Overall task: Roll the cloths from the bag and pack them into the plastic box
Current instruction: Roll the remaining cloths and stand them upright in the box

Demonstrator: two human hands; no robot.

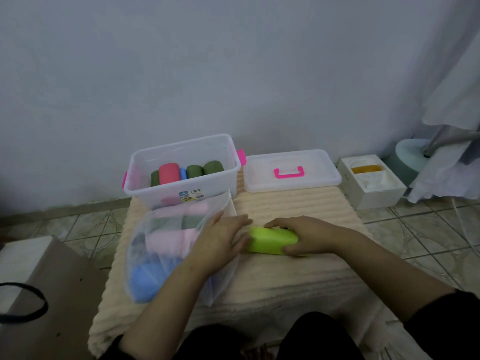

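A lime-green cloth [272, 241], rolled into a short cylinder, lies on the cream ribbed mat [291, 209]. My right hand [301, 236] curls over its right end and grips it. My left hand [223, 236] lies flat with its fingertips against the roll's left end. The clear mesh bag [161, 245] sits under my left forearm, holding pink, blue and dark green cloths. Behind it stands the clear plastic box [181, 154] with pink latches. Inside it are several rolled cloths: dark green, red and blue.
The box's clear lid [322, 175] with a pink handle lies on the mat to the right of the box. A white carton [374, 196] stands further right on the tiled floor. A brown cardboard sheet [52, 294] lies at the left. A wall rises behind.
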